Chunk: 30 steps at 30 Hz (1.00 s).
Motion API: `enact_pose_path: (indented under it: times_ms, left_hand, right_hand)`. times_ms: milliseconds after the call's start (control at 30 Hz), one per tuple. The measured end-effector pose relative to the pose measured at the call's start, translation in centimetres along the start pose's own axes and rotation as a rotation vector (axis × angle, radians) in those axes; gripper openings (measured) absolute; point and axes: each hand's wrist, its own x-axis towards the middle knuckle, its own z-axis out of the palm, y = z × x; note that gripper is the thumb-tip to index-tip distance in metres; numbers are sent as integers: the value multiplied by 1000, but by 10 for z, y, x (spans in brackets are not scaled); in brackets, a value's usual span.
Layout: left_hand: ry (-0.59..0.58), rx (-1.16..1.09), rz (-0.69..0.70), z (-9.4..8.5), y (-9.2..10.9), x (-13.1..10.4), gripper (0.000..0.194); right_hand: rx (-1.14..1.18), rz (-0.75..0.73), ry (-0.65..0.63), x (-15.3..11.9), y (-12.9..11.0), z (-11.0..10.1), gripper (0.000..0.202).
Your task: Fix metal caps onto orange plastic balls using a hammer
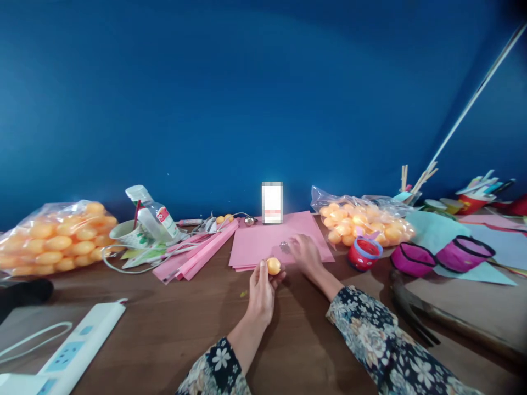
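Observation:
My left hand [262,288] is closed around a small yellow-orange plastic ball [273,266], held just in front of the pink paper sheets [251,247]. The ball looks smooth and faces up between thumb and fingers. Over the right part of the sheets, my right hand [305,255] reaches forward with its fingers apart and nothing visible in them. Beside its fingertips lies a small shiny silvery piece [284,247], too small to name; I cannot tell whether the fingers touch it.
Clear bags of orange balls stand left [57,241] and right [362,222]. A lit phone [272,203] is behind the paper. Rolled pink paper [209,249], a tilted bottle [154,214], a red cup [364,255], purple fabric rings [413,259], a hammer [444,315] and power strip [82,345] surround it.

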Motion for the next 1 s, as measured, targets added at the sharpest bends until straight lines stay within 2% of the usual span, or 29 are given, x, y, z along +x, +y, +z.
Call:
enact_pose_path:
  times_ms: [167,400,567,733,1000]
  left_hand:
    - [62,-112,-40,1,3,1,24]
    - [20,-111,-67,2,7,-1,18]
    - [45,-94,-89,1,9,1,13]
    - [48,-94,-101,2,12,2,16]
    - [61,-102,-98,1,12,2,28]
  right_hand:
    - [-57,-24,-41,-3,-2,2,18]
    - [-79,-142,-99,-4,-7,-1,20]
    - [-83,-98,-87,-4,-8,-2,22]
    - [-81,-95,-123,-3,-8,0,14]
    - [-77,-69,-141,-4,-7,-3,19]
